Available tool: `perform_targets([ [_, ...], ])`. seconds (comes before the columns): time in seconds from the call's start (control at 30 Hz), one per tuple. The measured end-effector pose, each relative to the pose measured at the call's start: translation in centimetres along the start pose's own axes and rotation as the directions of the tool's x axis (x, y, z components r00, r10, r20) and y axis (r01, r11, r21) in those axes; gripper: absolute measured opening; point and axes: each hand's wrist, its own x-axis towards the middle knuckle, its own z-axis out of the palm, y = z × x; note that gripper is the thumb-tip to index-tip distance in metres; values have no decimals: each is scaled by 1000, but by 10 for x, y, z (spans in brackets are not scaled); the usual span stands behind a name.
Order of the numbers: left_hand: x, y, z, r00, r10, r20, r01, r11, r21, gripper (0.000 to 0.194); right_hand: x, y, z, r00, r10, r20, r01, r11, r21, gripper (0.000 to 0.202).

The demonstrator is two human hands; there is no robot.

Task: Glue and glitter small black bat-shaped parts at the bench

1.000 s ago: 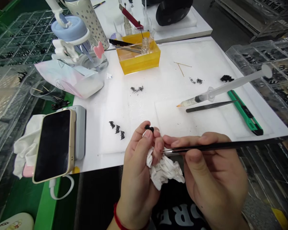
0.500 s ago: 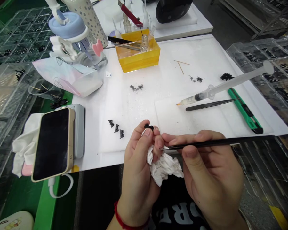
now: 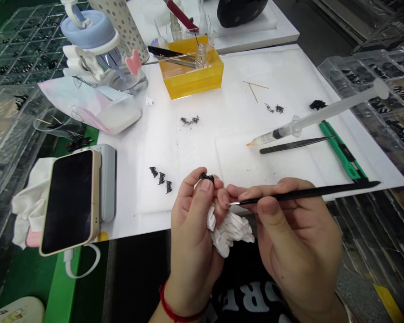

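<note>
Between the thumb and fingers of my left hand (image 3: 195, 233) is a small black part (image 3: 207, 177), its exact kind too small to make out. The same hand also clasps a crumpled white tissue (image 3: 232, 231) in its lower fingers. My right hand (image 3: 296, 242) pinches a thin black fine-tipped paintbrush (image 3: 289, 195), whose pale tip lies at the left fingertips, just below the black part. Several small black bat-shaped pieces (image 3: 161, 178) rest in a slanting row on the white work surface (image 3: 188, 152), left of my hands.
A yellow box (image 3: 191, 85) holds a glass bottle and tools. To the right lie a syringe (image 3: 289, 129), black tweezers (image 3: 296, 145) and a green cutter (image 3: 345, 152). A phone (image 3: 70, 202) and a drinking bottle (image 3: 90, 36) stand left. Tiny black bits (image 3: 190, 120) sit mid-table.
The brush has turned slightly in my right hand, its back end now higher in front of the cutter's end. The view has shifted a little; the left hand's grip is unchanged.
</note>
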Motion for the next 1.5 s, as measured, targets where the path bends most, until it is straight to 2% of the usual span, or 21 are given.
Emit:
perform_targets([
  [0.07,0,1,1,999,-40,19,42,989,-141,11,1,-2,-1,999,-29,-13,29,999,-35,15],
  [0.13,-1,0,1,1000,0,18,3,988,-155,10,3,-5,-5,997,-53,-51,47,992,-117,16],
  [0.23,-5,0,-1,980,189,-57,-183,978,101,13,4,-10,-18,984,-154,-94,102,906,-410,19],
  [0.3,-9,-1,-1,954,287,-89,-250,922,297,13,5,-12,-29,976,-211,-46,140,777,-613,21],
  [0.37,-12,-1,1,944,319,-80,-260,872,415,14,6,-13,-39,976,-212,44,175,657,-734,21],
  [0.5,-14,-3,5,958,287,20,-259,829,496,14,10,-13,-47,975,-152,159,216,522,-825,13],
  [0.73,-12,-6,-2,966,167,200,-251,797,549,14,14,-15,-46,957,-182,225,285,452,-845,10],
  [0.83,-10,-8,-5,963,140,232,-245,816,523,14,12,-15,-44,959,-237,153,256,502,-826,13],
  [0.9,-9,-9,-5,972,113,208,-203,847,491,13,12,-15,-40,968,-249,29,182,621,-762,17],
  [0.97,-8,-11,-3,985,84,154,-144,886,441,11,12,-13,-33,981,-181,-77,97,786,-610,18],
  [1.0,-8,-11,-2,989,68,130,-116,905,410,11,13,-12,-29,985,-138,-102,66,853,-518,17],
  [1.07,-8,-13,0,995,37,93,-68,931,357,11,14,-8,-21,990,-82,-114,34,928,-372,15],
  [1.13,-8,-16,1,998,14,65,-34,949,313,12,15,-4,-15,989,-73,-128,29,949,-315,14],
  [1.3,-7,-20,-1,1000,7,28,-12,979,202,13,15,-1,-11,988,-59,-146,1,930,-368,15],
  [1.5,-6,-19,0,999,4,32,-10,978,208,12,16,-2,-14,990,-53,-130,-8,903,-431,17],
])
